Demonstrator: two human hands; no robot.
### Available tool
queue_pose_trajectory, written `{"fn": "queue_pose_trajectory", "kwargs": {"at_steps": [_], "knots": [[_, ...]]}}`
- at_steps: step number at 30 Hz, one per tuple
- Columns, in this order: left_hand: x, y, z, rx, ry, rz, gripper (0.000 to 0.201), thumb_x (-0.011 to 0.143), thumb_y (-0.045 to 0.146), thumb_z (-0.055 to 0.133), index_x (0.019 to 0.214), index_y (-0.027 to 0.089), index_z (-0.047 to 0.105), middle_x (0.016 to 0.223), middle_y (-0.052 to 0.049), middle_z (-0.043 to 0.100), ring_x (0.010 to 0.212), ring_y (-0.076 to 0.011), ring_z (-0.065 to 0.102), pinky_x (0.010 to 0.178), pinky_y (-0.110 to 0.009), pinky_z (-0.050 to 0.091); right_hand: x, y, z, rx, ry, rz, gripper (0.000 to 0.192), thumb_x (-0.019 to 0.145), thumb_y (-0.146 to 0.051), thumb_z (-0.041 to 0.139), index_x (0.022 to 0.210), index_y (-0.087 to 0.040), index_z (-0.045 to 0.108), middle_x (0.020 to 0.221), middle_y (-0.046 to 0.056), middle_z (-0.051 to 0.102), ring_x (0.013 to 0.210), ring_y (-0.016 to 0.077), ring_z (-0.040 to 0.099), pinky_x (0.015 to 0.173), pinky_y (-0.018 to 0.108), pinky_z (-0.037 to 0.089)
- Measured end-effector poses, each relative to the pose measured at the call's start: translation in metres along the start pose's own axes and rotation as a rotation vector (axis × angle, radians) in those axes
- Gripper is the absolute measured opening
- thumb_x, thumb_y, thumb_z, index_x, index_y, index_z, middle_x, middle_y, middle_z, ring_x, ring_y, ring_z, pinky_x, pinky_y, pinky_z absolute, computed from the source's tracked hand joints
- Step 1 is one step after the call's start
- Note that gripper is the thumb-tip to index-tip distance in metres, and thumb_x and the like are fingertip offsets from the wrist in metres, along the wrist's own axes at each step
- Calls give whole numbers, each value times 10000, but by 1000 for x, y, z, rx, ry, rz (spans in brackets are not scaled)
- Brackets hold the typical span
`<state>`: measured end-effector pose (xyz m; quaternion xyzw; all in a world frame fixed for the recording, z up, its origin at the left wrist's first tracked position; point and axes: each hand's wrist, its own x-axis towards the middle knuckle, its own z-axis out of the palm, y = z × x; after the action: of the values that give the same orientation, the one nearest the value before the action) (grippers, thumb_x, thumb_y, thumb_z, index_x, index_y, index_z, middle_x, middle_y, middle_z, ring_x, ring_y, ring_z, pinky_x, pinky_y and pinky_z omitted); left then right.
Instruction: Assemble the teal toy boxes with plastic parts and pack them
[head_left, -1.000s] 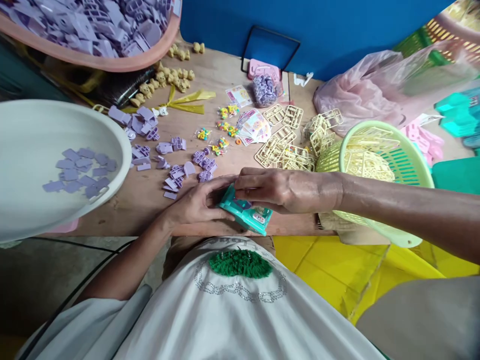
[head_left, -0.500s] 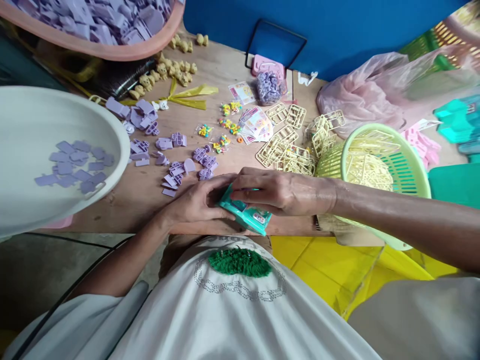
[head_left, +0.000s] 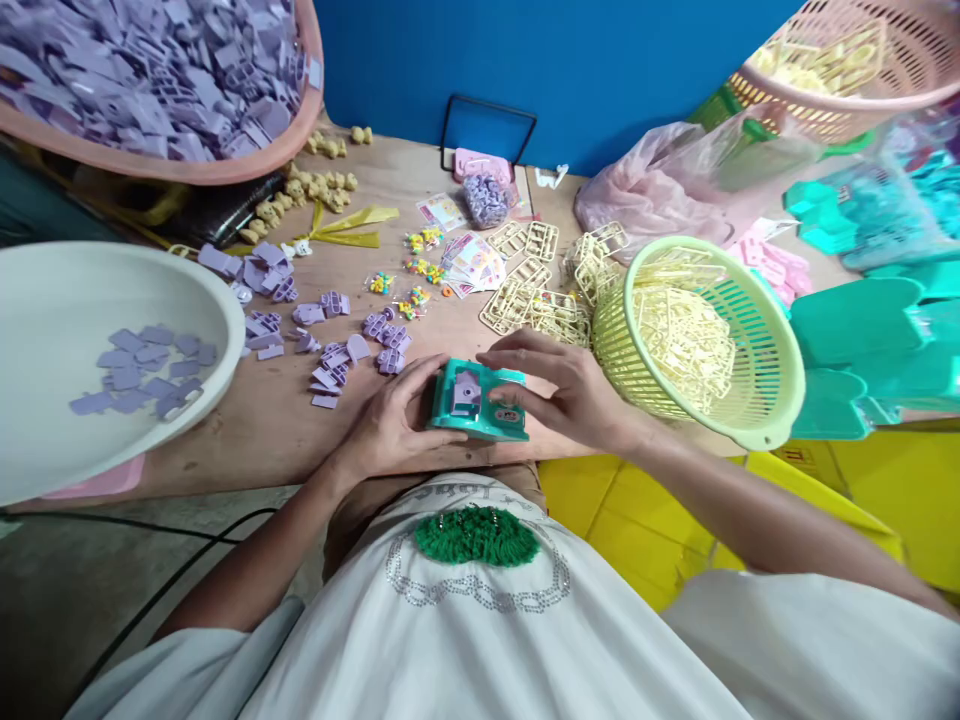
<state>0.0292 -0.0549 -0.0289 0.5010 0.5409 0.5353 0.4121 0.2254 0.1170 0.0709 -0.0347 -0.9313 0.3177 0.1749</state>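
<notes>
A teal plastic toy case (head_left: 487, 424) with a light purple part (head_left: 466, 393) set in it lies near the table's front edge. My left hand (head_left: 394, 415) grips the case's left end, thumb along the near side and fingers along the far side. Over the right end is my right hand (head_left: 574, 392), its thumb across the top and its fingers by the far edge. Part of the case is hidden under it. Loose light purple plastic pieces (head_left: 330, 370) lie on the table to the left of my hands.
At left stands a white basin (head_left: 236, 345) with purple pieces; a pink tub (head_left: 225, 172) full of them sits behind. Cream plastic frames (head_left: 506, 302) lie beyond my right hand. A yellow-green basket (head_left: 796, 385) of frames and teal parts (head_left: 855, 310) are to the right.
My right hand has drawn back a little to the right, uncovering the purple part in the case. The case has turned to lie more level. My view has shifted right.
</notes>
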Motion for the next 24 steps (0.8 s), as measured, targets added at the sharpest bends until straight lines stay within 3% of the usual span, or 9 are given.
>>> {"fn": "queue_pose_trajectory", "kwargs": {"at_steps": [5,10,16,19,24], "knots": [[-9,-2,14,38,65,6,928,784,426,950,1582,253,510,1594,-173,576,1473,-343,591,1294,-533,442,-18,-13,26,54,157,55,331,1044,-327,699,1341,-198,769,1191,155,749,1049,224,744,892,361,626],[-15,-1,25,29,93,-14,894,783,432,949,1547,254,518,1596,-163,555,1489,-327,570,1288,-502,447,-24,-12,39,197,258,140,201,1009,-336,753,1137,-223,858,1070,111,762,946,195,748,807,319,615],[-21,-6,35,13,142,-50,935,775,456,950,1554,261,472,1619,-158,503,1546,-330,496,1314,-503,404,-41,-13,48,204,359,209,384,964,-377,806,1316,-224,796,1206,137,759,1079,223,739,913,367,620],[-21,-5,37,-26,126,-72,947,790,499,931,1566,272,437,1623,-157,503,1546,-325,502,1300,-476,430,-44,-11,50,200,350,202,413,959,-398,810,1331,-222,784,1221,145,753,1092,233,728,926,402,618],[-19,1,39,-71,76,-108,952,826,524,891,1586,286,368,1631,-167,507,1537,-329,523,1261,-465,486,-41,-10,49,243,324,217,325,969,-437,790,1190,-202,829,1097,129,744,984,232,715,865,404,609]]}}
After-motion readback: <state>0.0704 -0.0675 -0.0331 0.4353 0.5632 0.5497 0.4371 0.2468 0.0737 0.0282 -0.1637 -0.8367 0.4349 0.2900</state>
